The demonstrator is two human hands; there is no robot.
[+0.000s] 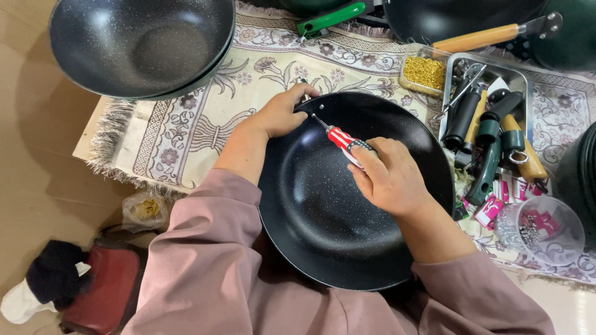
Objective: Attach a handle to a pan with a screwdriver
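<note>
A black speckled wok point(323, 211) lies in front of me on a patterned cloth. My left hand point(282, 111) grips its far-left rim, fingers curled over the edge near a small hole. My right hand point(388, 177) is closed around a screwdriver point(340, 138) with a red and white striped handle. The screwdriver's metal tip points at the rim, right beside my left fingers. Pink sleeves cover both of my forearms.
A stack of dark woks point(139, 46) sits at the top left. A metal tray point(520, 77) of handles and tools stands to the right, with a box of gold screws point(424, 71) and a clear tub point(546, 229). More pans point(459, 15) lie behind. A red bag point(102, 288) lies lower left.
</note>
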